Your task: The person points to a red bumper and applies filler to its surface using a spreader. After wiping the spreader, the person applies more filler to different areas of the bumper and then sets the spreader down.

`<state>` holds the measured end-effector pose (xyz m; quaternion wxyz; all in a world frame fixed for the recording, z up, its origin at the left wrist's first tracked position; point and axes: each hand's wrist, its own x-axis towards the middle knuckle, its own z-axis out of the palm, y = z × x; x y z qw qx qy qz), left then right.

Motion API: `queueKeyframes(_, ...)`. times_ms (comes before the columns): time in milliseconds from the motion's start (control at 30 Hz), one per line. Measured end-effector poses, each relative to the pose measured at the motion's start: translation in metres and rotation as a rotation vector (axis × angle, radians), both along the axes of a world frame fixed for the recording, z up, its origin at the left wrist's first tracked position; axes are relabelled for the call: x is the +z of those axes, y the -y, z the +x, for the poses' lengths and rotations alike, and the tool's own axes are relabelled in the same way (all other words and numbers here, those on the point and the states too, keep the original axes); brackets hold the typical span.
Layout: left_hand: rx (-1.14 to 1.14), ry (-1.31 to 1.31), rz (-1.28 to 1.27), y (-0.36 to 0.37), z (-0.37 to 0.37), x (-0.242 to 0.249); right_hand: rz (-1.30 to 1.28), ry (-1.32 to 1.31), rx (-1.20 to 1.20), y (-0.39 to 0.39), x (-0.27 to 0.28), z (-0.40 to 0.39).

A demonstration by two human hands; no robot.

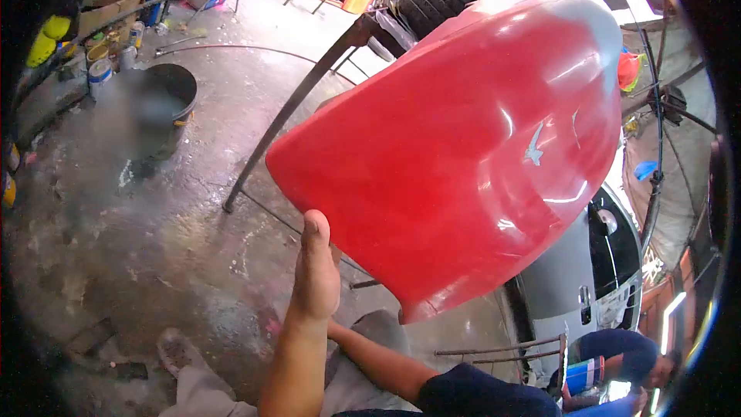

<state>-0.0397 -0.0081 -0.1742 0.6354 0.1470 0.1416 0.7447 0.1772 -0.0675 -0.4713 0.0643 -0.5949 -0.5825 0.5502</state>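
A large glossy red panel, with a grey patch at its top right and a small bare grey mark, rests tilted on a metal stand. My left hand is raised at the panel's lower left edge, seen edge-on with the thumb up. Its other fingers are hidden, and whether it touches the edge is unclear. My right forearm, below a dark sleeve, passes behind my left forearm, which hides the right hand.
A black bucket stands at the upper left, near cans and cardboard boxes. A tyre lies behind the panel. At the lower right are a grey car part, a blue can and another person in dark clothing.
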Motion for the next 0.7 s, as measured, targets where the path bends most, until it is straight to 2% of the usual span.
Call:
queueKeyframes(333, -0.021, 0.123, -0.039, -0.004, -0.016, 0.003, -0.026, 0.022, -0.01, 0.002, 0.003, -0.005)
queueKeyframes(400, -0.035, 0.05, 0.019, 0.0, -0.027, 0.01, -0.034, 0.021, -0.012, 0.006, 0.002, -0.005)
queueKeyframes(467, -0.006, 0.091, 0.023, -0.005, -0.027, 0.009, -0.037, 0.019, -0.019, 0.009, 0.0, -0.005)
queueKeyframes(533, 0.069, 0.248, -0.027, -0.014, -0.018, 0.007, -0.041, 0.019, -0.024, 0.012, -0.001, -0.004)
queueKeyframes(700, 0.05, 0.272, -0.032, -0.013, -0.019, 0.01, -0.044, 0.022, -0.024, 0.01, -0.001, -0.007)
